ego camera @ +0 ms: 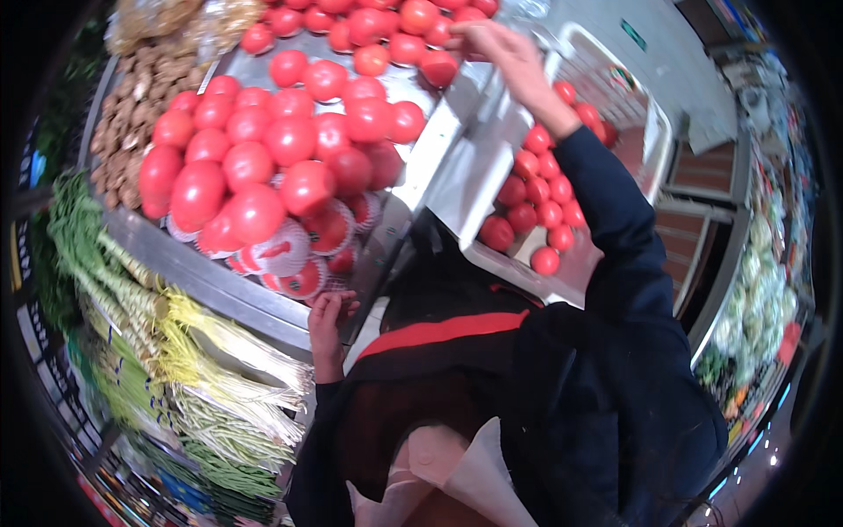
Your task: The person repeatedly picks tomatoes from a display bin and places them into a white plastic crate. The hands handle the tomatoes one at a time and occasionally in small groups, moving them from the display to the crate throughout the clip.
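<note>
My right hand (497,51) reaches out at the top, over the right edge of the metal display counter (421,148). Its fingertips lie beside a tomato (438,68); whether they touch or grip one I cannot tell. Low at the counter's front corner is my left hand (327,323), fingers loosely bent, no object visible in it. Just above it sit tomatoes in white foam nets (306,277). Loose red tomatoes (247,165) are heaped on the counter, with a further group (369,26) behind them. To the right, a white plastic crate (469,240) holds several tomatoes (537,188), partly behind my right arm.
Ginger roots (135,112) and plastic-bagged produce (191,26) lie left of the tomatoes. Leafy stalks (125,283), yellow chives (211,356) and green beans (227,464) fill the lower left. Wrapped vegetables (754,303) line a shelf at far right.
</note>
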The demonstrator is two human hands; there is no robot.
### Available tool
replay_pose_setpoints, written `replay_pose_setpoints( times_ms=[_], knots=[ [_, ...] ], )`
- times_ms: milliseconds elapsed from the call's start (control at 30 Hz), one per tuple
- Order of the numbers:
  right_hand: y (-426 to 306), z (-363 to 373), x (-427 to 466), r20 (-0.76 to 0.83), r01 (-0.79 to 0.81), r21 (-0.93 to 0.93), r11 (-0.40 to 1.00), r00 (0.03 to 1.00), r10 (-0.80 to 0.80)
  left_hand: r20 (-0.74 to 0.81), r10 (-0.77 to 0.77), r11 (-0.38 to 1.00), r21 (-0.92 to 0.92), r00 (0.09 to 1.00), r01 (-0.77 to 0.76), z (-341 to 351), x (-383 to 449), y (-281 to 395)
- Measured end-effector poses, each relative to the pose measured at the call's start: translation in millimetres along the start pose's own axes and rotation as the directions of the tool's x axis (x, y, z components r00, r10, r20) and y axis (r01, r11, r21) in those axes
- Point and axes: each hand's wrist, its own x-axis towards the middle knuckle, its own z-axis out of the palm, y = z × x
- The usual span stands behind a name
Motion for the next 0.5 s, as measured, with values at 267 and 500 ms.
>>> replay_pose_setpoints(
  times_ms=[267, 500],
  knots=[
    [20.6, -104.4, -300.2, -0.254, -0.795, -0.571, 0.206, 0.41, 0.876, 0.266, 0.045, 0.975, 0.199, 0.963, -0.101, 72.1, 15.9, 23.8],
    [75.2, -18.8, -407.6, 0.163, -0.165, -0.953, 0.255, 0.431, 0.888, 0.364, 0.083, 0.936, 0.292, 0.928, -0.198, 124.0, 13.5, 52.9]
  ],
)
